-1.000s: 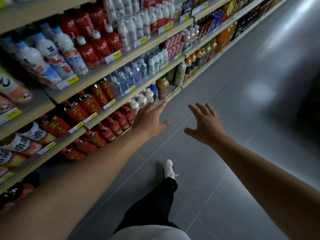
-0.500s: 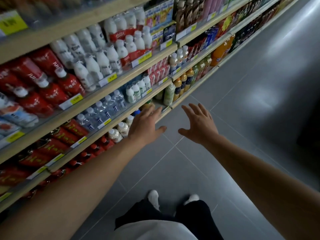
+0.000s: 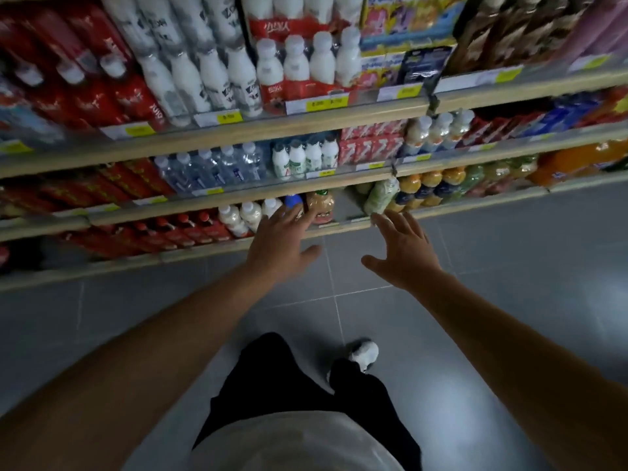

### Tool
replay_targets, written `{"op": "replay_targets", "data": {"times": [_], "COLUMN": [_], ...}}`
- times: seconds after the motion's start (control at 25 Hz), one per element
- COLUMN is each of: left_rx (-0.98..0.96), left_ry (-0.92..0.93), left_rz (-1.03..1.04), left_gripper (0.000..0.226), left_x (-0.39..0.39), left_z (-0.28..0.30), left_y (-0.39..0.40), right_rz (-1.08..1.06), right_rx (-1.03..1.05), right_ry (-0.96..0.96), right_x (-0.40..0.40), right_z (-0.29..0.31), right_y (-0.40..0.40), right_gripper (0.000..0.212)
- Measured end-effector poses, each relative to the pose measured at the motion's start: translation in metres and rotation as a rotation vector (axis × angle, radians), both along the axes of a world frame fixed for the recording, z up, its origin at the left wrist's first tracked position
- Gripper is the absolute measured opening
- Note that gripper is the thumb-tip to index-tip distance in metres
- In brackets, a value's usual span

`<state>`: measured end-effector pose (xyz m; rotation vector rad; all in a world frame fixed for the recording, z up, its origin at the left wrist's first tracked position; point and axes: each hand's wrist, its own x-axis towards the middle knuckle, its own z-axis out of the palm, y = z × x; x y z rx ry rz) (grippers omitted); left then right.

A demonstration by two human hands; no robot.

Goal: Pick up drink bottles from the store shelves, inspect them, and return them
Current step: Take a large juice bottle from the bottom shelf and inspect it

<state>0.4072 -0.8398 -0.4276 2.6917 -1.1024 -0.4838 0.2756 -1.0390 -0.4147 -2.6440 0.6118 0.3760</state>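
A brown drink bottle (image 3: pixel 320 206) is seen standing on the bottom shelf (image 3: pixel 204 251), with a blue-capped bottle (image 3: pixel 293 200) just beside it on the left and a pale green bottle (image 3: pixel 380 195) leaning a little further right, past a gap in the row. Small white bottles (image 3: pixel 242 217) and red-labelled bottles (image 3: pixel 176 229) are lined up to the left on the same shelf, and yellow, orange and green juice bottles (image 3: pixel 441 186) to the right.

The left hand (image 3: pixel 283 243) is stretched toward the brown and blue-capped bottles; its fingers (image 3: pixel 295 215) are spread and straight, overlapping the bottles in the view, and nothing is gripped. Whether the fingertips touch a bottle cannot be told. The right hand (image 3: pixel 404 253) is held out beside it, fingers released and splayed, its tips near the shelf edge below the pale green bottle, holding nothing.

On the shelf above, clear water bottles (image 3: pixel 217 168), small white bottles with green labels (image 3: pixel 304 159) and red cartons (image 3: pixel 370 144) are arranged. Higher still, tall white bottles (image 3: pixel 204 79) and red-banded packs (image 3: pixel 306 69) are stocked, much of it blurred. Yellow price tags (image 3: pixel 326 104) are fixed along the shelf edges.

Below, a grey tiled floor (image 3: pixel 509 283), black trousers (image 3: pixel 292 379) and a white shoe (image 3: pixel 365 355) are visible.
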Motion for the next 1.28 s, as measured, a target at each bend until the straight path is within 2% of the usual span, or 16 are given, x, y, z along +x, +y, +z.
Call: {"op": "replay_targets", "data": {"times": [0.16,0.36,0.56,0.72,0.84,1.0,1.2,1.28], "left_rx": [0.009,0.044,-0.014,-0.068,-0.136,-0.288,-0.424,-0.436], "left_ry": [0.078,0.182,0.204,0.128,0.037,-0.131,-0.243,-0.248], "left_rz": [0.156,0.203,0.248,0.321,0.342,0.415,0.428,0.436], "left_gripper": [0.078,0.075,0.073,0.073,0.074,0.078,0.075,0.075], "left_x": [-0.001,0.009,0.015,0.028,0.051,0.094,0.138,0.145], "left_z": [-0.037,-0.12,-0.225,-0.338,-0.413,-0.493,-0.534,-0.541], "left_y": [-0.016,-0.043,-0.069,-0.084,-0.093,-0.109,-0.128,-0.132], "right_rz": [0.129,0.191,0.22,0.264,0.272,0.239,0.241,0.239], "right_rx": [0.048,0.023,0.037,0.051,0.056,0.105,0.139,0.135], "right_ry": [0.058,0.098,0.141,0.12,0.022,-0.179,-0.46,-0.498], "right_x": [0.031,0.061,0.081,0.098,0.125,0.177,0.246,0.265], "right_z": [-0.032,-0.098,-0.209,-0.335,-0.414,-0.49,-0.53,-0.538], "right_y": [-0.028,-0.055,-0.087,-0.11,-0.124,-0.136,-0.137,-0.132], "right_gripper": [0.09,0.09,0.091,0.091,0.089,0.089,0.085,0.096]}}
